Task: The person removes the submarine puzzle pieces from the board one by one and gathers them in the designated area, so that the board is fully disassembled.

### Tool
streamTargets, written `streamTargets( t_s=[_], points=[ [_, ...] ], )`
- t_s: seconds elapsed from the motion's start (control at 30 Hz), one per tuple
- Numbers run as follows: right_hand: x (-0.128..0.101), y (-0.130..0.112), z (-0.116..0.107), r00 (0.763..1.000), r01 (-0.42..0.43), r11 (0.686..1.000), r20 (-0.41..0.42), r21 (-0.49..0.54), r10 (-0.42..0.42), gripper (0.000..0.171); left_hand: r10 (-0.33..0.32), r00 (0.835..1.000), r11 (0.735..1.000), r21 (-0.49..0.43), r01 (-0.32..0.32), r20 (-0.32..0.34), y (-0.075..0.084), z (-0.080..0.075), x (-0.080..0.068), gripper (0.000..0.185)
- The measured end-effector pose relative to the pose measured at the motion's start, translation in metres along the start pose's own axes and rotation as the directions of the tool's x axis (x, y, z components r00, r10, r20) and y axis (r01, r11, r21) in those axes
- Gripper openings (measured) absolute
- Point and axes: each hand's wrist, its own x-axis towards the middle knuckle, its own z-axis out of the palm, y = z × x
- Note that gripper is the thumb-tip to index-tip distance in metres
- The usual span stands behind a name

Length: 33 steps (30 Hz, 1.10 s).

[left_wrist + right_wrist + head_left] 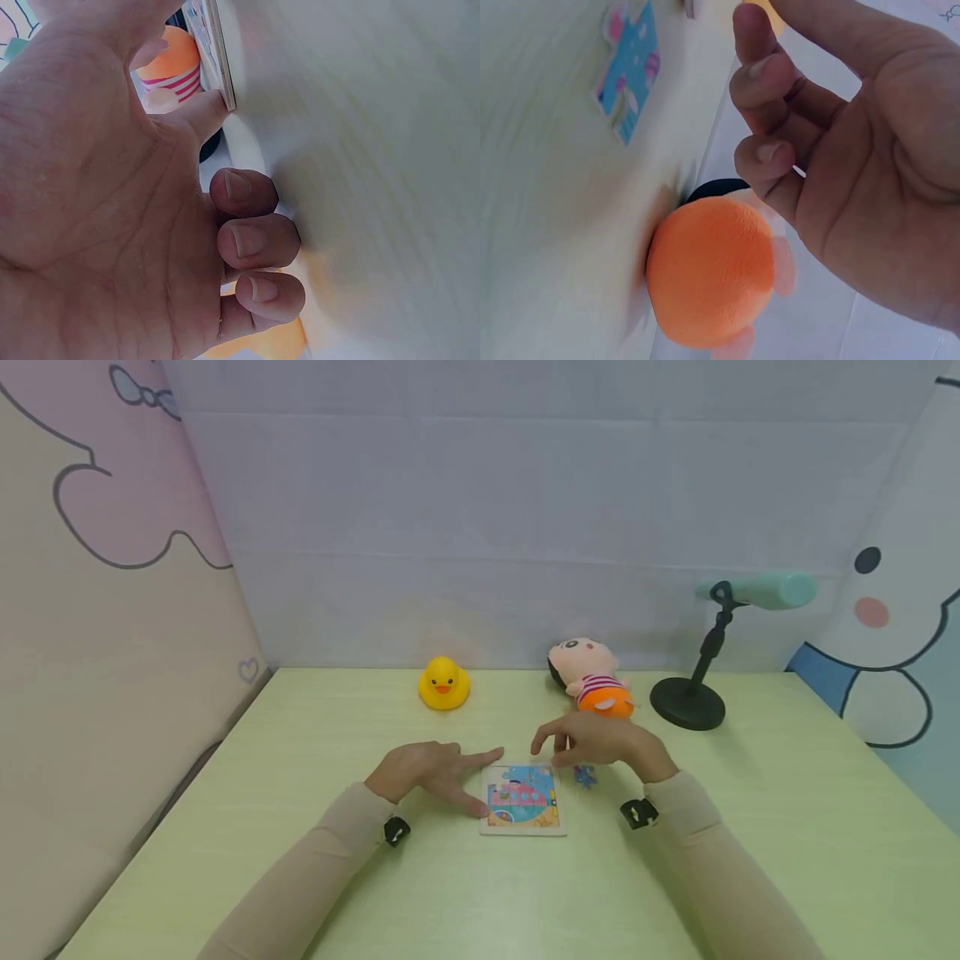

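One square puzzle board [523, 802] lies flat on the green table [300, 827] — the left hand [420, 772] braces its left edge, index finger and thumb extended against it, apparently to steady it. Just right of the board lies a loose blue piece [586, 776]. Above the board's far right corner hovers the right hand [592, 742], fingers loosely bent, holding nothing. Behind the board — plush doll [588, 681], rubber duck [443, 683].

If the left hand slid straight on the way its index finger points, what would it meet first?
The left hand points right along the table. Its index fingertip sits at the top left corner of the puzzle board, so that edge comes first. Beyond it is the right hand; depth is unclear.
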Motion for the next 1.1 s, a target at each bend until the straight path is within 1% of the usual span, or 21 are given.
streamTargets(
  t_s=[0.3, 0.47, 0.7, 0.87, 1.1],
  points=[
    [0.011, -0.009, 0.01, 0.999, -0.009, 1.0, 0.049, -0.024, 0.01, 0.027, 0.003, 1.0, 1.0, 0.015, -0.003, -0.006, 0.0, -0.001, -0.001, 0.095],
    [0.016, -0.014, 0.016, 0.998, -0.001, 1.0, 0.067, -0.014, 0.002, 0.028, -0.004, 1.0, 1.0, 0.02, 0.004, 0.001, 0.001, -0.001, -0.001, 0.095],
    [0.021, -0.023, 0.022, 0.996, 0.012, 1.0, 0.089, -0.006, -0.011, 0.028, -0.002, 1.0, 1.0, 0.031, 0.003, -0.009, 0.0, -0.001, -0.002, 0.095],
    [0.021, -0.027, 0.025, 0.996, 0.008, 1.0, 0.092, 0.001, -0.008, 0.029, -0.003, 1.0, 1.0, 0.029, 0.003, -0.012, -0.001, 0.0, -0.002, 0.095],
    [0.021, -0.032, 0.028, 0.997, 0.004, 0.999, 0.082, -0.036, -0.001, 0.033, -0.002, 1.0, 0.999, 0.042, 0.002, -0.017, -0.001, 0.001, -0.001, 0.095]
  ],
)
